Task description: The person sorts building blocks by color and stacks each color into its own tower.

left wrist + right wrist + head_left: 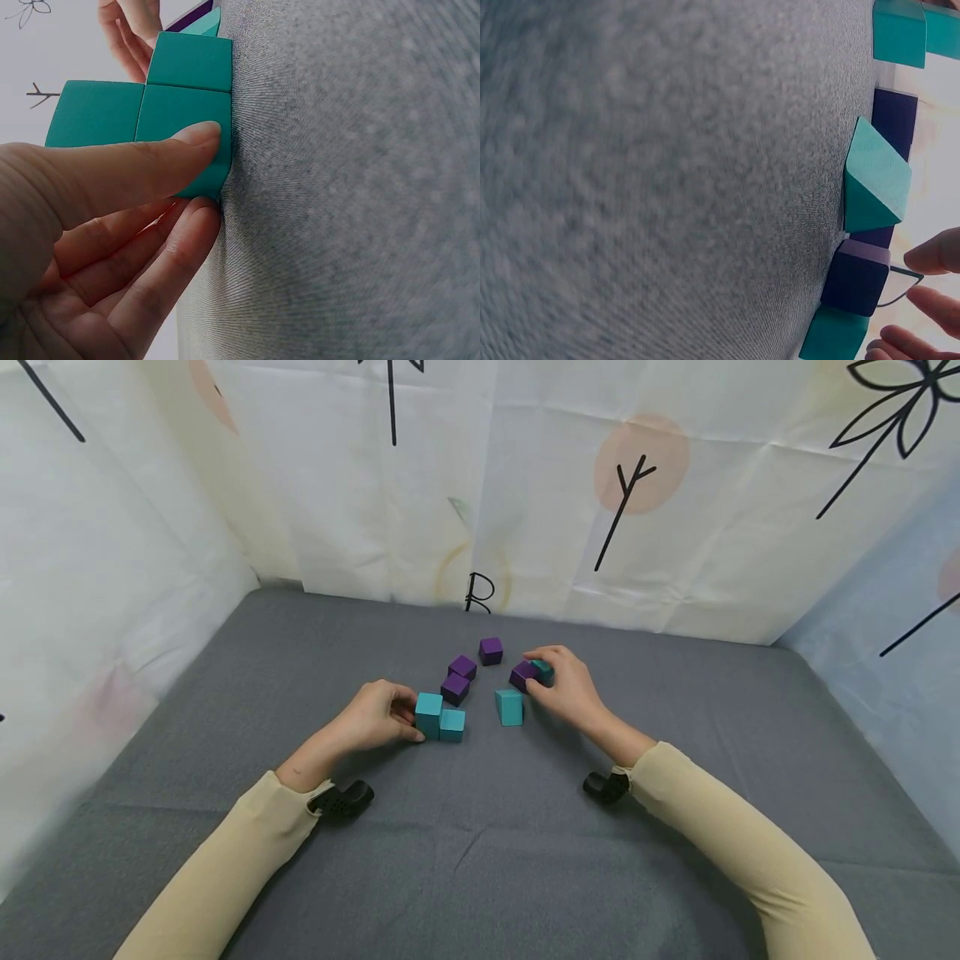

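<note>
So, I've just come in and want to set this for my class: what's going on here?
A person's left hand pinches the lower teal cube of a two-high stack, with another teal cube beside it. The right hand hovers by a purple cube and a teal block next to it. A teal triangular prism sits between the hands, with three more purple cubes farther back on the grey cloth.
</note>
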`<state>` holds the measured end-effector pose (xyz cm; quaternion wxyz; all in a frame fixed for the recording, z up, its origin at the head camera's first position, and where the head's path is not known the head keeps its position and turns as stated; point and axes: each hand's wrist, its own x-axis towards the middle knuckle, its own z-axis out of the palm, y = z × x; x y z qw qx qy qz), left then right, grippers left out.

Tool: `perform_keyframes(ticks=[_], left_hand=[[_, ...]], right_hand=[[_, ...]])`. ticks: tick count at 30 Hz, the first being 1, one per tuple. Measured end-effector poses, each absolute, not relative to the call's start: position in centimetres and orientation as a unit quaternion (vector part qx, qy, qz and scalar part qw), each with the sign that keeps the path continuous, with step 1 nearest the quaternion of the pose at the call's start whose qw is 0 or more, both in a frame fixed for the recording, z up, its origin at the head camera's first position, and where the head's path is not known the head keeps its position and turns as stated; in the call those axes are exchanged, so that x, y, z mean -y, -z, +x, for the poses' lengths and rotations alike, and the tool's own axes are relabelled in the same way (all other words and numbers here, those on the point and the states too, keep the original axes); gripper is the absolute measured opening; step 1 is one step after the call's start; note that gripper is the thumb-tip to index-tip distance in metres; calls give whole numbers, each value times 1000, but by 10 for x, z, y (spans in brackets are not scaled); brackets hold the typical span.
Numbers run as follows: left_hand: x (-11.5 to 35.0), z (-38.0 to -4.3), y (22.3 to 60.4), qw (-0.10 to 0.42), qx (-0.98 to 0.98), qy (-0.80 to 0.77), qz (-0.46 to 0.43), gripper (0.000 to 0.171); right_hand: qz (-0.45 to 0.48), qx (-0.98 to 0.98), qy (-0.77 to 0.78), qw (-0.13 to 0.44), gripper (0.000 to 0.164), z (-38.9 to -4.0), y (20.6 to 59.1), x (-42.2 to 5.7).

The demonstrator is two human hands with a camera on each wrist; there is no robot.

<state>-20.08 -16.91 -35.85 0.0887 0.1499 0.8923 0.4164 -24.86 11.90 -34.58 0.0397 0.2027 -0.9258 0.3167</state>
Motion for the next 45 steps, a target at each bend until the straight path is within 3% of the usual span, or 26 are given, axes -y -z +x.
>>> perform_keyframes(ticks=[13,45], left_hand=[[169,-201,359,89,-894,-415,146,29],[169,-203,361,99,-891,-421,136,29]], right_hand=[[156,945,-288,6,60,-257,348,-123],[66,951,-303,-14,47,-272,350,-126]])
